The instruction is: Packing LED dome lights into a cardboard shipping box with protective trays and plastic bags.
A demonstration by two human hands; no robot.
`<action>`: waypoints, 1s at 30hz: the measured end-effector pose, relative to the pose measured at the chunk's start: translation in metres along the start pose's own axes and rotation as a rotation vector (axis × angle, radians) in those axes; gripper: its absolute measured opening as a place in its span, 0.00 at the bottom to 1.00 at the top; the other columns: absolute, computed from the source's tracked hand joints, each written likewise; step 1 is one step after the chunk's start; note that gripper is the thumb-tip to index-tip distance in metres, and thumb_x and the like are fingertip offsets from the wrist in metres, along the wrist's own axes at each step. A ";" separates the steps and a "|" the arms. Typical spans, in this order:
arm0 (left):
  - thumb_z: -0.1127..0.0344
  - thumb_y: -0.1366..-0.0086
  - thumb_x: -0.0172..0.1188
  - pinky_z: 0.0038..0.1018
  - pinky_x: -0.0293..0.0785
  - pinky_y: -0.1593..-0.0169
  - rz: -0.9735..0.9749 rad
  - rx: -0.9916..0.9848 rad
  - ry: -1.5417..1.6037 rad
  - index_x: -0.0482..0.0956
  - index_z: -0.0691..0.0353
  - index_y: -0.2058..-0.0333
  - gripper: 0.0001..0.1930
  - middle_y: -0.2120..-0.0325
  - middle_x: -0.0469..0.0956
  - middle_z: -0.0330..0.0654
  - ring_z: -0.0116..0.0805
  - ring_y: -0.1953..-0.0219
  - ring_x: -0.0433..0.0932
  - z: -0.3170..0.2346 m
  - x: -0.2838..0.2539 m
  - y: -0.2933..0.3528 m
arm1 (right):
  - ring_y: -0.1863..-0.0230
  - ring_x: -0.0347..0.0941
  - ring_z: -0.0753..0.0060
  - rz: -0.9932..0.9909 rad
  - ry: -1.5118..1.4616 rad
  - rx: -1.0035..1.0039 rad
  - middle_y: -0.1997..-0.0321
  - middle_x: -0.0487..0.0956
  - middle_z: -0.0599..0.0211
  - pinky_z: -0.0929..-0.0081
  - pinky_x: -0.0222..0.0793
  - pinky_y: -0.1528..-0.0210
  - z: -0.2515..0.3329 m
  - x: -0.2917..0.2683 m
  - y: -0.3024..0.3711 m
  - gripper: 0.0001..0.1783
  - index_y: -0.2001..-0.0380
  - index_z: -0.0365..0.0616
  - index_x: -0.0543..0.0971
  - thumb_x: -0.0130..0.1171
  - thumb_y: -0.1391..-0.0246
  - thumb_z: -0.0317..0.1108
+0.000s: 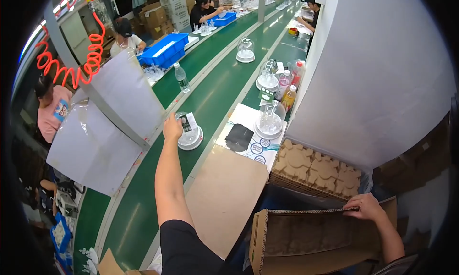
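Note:
My left hand (172, 127) reaches out over the green conveyor belt (201, 91), fingers closed at the top of a clear dome on a round white base (191, 140). A small dark and white card hangs from that dome, and its base rests on the belt. At the lower right, my right hand (367, 206) grips the upper edge of an open cardboard box (311, 229). Moulded brown pulp lines the inside of the box. Another clear dome (270, 124) with a white base stands on a white printed carton to the right of the belt.
Stacked brown pulp trays (315, 167) lie beyond the box. Drink bottles (289, 91) stand along the white partition (368, 83). A water bottle (181, 78) is at the belt's left side, near blue bins (167, 50). Several people work along the line. A red coiled hose (91, 60) hangs at left.

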State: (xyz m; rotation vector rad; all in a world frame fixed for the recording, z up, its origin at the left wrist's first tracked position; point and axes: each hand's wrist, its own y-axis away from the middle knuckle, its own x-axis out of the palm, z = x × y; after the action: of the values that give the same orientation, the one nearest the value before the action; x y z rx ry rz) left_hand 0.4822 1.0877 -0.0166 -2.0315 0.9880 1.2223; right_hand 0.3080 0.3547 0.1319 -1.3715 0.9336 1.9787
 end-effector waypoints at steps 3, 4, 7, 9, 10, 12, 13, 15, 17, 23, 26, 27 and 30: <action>0.63 0.41 0.65 0.45 0.71 0.48 -0.163 0.086 0.020 0.71 0.58 0.52 0.19 0.52 0.75 0.53 0.54 0.50 0.74 -0.007 0.003 0.003 | 0.66 0.81 0.68 -0.014 0.009 -0.004 0.68 0.84 0.76 0.72 0.75 0.66 0.000 -0.001 0.000 0.12 0.70 0.56 0.87 0.70 0.55 0.49; 0.63 0.41 0.65 0.45 0.71 0.48 -0.172 0.093 0.023 0.71 0.58 0.52 0.19 0.52 0.75 0.53 0.54 0.50 0.74 -0.005 0.003 0.005 | 0.65 0.81 0.68 0.006 -0.004 0.001 0.67 0.84 0.76 0.71 0.74 0.66 0.000 -0.002 0.000 0.13 0.69 0.56 0.87 0.69 0.53 0.51; 0.72 0.47 0.67 0.44 0.73 0.55 -0.218 0.257 0.123 0.71 0.61 0.58 0.19 0.60 0.76 0.53 0.57 0.57 0.76 -0.013 0.005 0.025 | 0.65 0.81 0.67 0.009 -0.045 -0.028 0.67 0.84 0.75 0.71 0.75 0.67 -0.005 0.001 -0.001 0.14 0.69 0.56 0.87 0.69 0.53 0.51; 0.72 0.47 0.67 0.44 0.72 0.56 -0.242 0.301 0.108 0.71 0.61 0.58 0.18 0.61 0.75 0.53 0.56 0.57 0.76 -0.022 0.000 0.040 | 0.65 0.81 0.66 0.009 -0.060 -0.040 0.67 0.84 0.74 0.70 0.75 0.66 -0.005 -0.001 -0.002 0.14 0.70 0.55 0.87 0.69 0.53 0.51; 0.71 0.46 0.66 0.45 0.72 0.56 -0.263 0.329 0.087 0.71 0.61 0.58 0.17 0.61 0.75 0.53 0.56 0.57 0.76 -0.014 -0.002 0.058 | 0.65 0.81 0.65 0.022 -0.076 -0.066 0.67 0.84 0.73 0.70 0.76 0.66 -0.003 -0.001 0.000 0.14 0.70 0.54 0.87 0.69 0.53 0.50; 0.69 0.45 0.65 0.44 0.72 0.56 -0.308 0.322 0.102 0.72 0.62 0.60 0.15 0.62 0.75 0.52 0.55 0.58 0.76 -0.015 -0.017 0.074 | 0.66 0.81 0.64 0.000 -0.067 -0.117 0.68 0.84 0.71 0.70 0.76 0.66 -0.002 -0.006 -0.002 0.13 0.70 0.52 0.86 0.71 0.54 0.47; 0.69 0.45 0.65 0.43 0.72 0.56 -0.313 0.309 0.101 0.73 0.62 0.61 0.14 0.62 0.75 0.51 0.54 0.58 0.76 -0.022 -0.027 0.087 | 0.68 0.81 0.62 -0.042 -0.054 -0.157 0.68 0.83 0.69 0.70 0.76 0.66 -0.003 -0.006 -0.001 0.12 0.70 0.50 0.86 0.72 0.56 0.44; 0.69 0.45 0.66 0.41 0.72 0.57 -0.288 0.311 0.121 0.74 0.62 0.63 0.13 0.65 0.76 0.51 0.53 0.59 0.76 -0.016 -0.032 0.106 | 0.67 0.80 0.61 -0.033 -0.085 -0.171 0.68 0.83 0.68 0.69 0.76 0.66 -0.004 -0.010 -0.007 0.13 0.70 0.49 0.86 0.72 0.56 0.44; 0.69 0.47 0.67 0.41 0.73 0.57 -0.236 0.247 0.157 0.75 0.62 0.64 0.13 0.66 0.77 0.50 0.52 0.60 0.77 -0.013 -0.029 0.133 | 0.66 0.80 0.58 -0.024 -0.112 -0.138 0.68 0.83 0.65 0.68 0.75 0.66 0.000 -0.012 -0.001 0.13 0.68 0.48 0.85 0.71 0.55 0.42; 0.69 0.48 0.68 0.41 0.74 0.54 -0.117 0.053 0.107 0.78 0.61 0.63 0.13 0.64 0.80 0.50 0.51 0.58 0.78 -0.027 -0.024 0.207 | 0.64 0.80 0.55 -0.112 -0.177 -0.281 0.64 0.83 0.59 0.67 0.75 0.62 -0.009 -0.005 0.018 0.19 0.58 0.44 0.81 0.70 0.53 0.39; 0.69 0.47 0.67 0.40 0.74 0.53 -0.110 0.041 0.120 0.78 0.62 0.61 0.14 0.63 0.80 0.50 0.51 0.57 0.79 -0.018 -0.027 0.245 | 0.64 0.80 0.55 -0.187 -0.231 -0.401 0.62 0.83 0.57 0.66 0.76 0.60 -0.007 -0.005 0.030 0.23 0.54 0.42 0.79 0.70 0.53 0.38; 0.70 0.47 0.67 0.40 0.74 0.52 -0.230 0.067 0.108 0.78 0.62 0.60 0.15 0.63 0.80 0.51 0.51 0.56 0.78 -0.016 -0.033 0.258 | 0.56 0.79 0.54 -0.170 -0.259 -0.431 0.55 0.81 0.54 0.66 0.74 0.54 -0.010 -0.006 0.032 0.25 0.51 0.41 0.77 0.70 0.53 0.36; 0.70 0.42 0.62 0.36 0.75 0.52 -0.319 0.177 0.162 0.78 0.64 0.57 0.13 0.63 0.80 0.53 0.47 0.57 0.80 -0.042 -0.071 0.306 | 0.44 0.72 0.50 -0.184 -0.396 -0.496 0.46 0.76 0.52 0.63 0.67 0.42 -0.015 -0.011 0.041 0.24 0.50 0.38 0.76 0.67 0.52 0.31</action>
State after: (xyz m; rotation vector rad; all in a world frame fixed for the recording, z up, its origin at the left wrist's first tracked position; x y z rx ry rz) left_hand 0.2297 0.9034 0.0369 -2.0723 0.7750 0.7875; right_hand 0.2887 0.3170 0.1483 -1.1803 0.1333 2.3052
